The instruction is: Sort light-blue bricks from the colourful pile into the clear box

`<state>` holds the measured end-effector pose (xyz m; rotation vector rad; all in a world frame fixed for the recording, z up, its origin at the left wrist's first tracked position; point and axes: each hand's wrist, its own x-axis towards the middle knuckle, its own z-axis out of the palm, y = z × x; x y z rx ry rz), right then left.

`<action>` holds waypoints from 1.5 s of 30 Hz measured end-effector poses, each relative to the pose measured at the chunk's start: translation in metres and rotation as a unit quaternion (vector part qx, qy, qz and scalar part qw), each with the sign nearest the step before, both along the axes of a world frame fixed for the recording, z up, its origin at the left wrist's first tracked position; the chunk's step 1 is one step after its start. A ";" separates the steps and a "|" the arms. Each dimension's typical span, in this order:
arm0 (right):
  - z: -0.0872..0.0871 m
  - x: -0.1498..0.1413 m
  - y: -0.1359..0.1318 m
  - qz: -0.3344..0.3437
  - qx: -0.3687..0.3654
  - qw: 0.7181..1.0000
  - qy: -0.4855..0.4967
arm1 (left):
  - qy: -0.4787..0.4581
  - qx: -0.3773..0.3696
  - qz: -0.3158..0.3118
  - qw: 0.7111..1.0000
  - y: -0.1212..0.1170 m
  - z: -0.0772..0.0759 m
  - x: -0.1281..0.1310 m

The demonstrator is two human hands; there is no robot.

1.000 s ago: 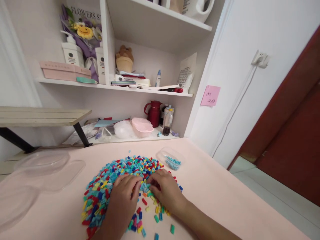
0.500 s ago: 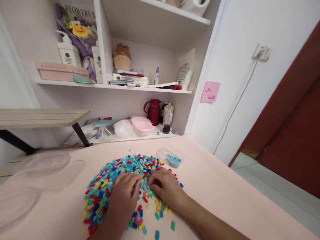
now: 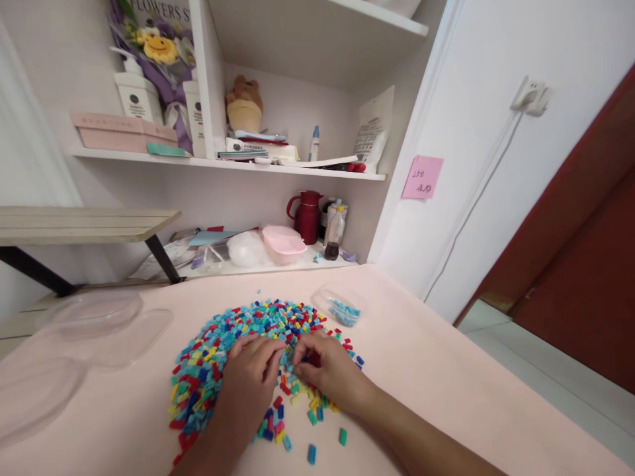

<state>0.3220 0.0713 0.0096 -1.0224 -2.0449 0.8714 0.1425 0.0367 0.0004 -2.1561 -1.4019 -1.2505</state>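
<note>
A wide pile of small colourful plastic building bricks [image 3: 208, 350] in blue, red, yellow and green covers the middle of the pink table [image 3: 421, 396]. Over the pile's near part, my left hand [image 3: 253, 370] has its fingers curled, with thumb and index tips close together. Facing it, my right hand [image 3: 327, 367] has bent fingers, its thumb and index tips drawn together beside the left fingertips. Anything pinched in either hand is too small or hidden to make out. Just beyond my right hand, a clear plastic container [image 3: 325, 299] holds light-blue bricks [image 3: 344, 313].
Clear containers [image 3: 94, 311] and a flat clear lid [image 3: 133, 337] lie at the left. Loose bricks, among them a green brick [image 3: 342, 436], are scattered near me. Behind the table stand a pink basin [image 3: 284, 243], a red jug [image 3: 307, 218] and a bottle [image 3: 335, 233]. A wooden riser [image 3: 84, 225] is at the left.
The view has shifted slightly. My right fingers have changed their bend a little, staying close to the left fingertips. Both hands remain over the same part of the pile.
</note>
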 end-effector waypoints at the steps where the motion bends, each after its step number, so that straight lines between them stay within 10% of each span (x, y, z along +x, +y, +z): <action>1: 0.001 0.000 0.000 -0.001 -0.015 1.000 0.021 | -0.001 -0.002 -0.002 1.000 0.000 0.000 0.000; 7: 0.002 -0.001 0.004 0.007 -0.158 0.971 0.180 | 0.006 -0.016 -0.015 1.000 -0.002 0.002 0.002; 20: 0.004 -0.005 0.001 0.061 -0.201 0.949 0.236 | 0.035 0.007 -0.041 0.999 -0.003 0.002 0.003; 29: 0.001 0.003 0.001 -0.004 -0.016 0.999 0.052 | 0.006 -0.021 -0.007 1.000 -0.003 0.000 0.000; 45: -0.006 0.005 0.004 0.002 0.134 0.980 -0.144 | -0.020 -0.032 -0.003 0.999 -0.008 0.005 0.005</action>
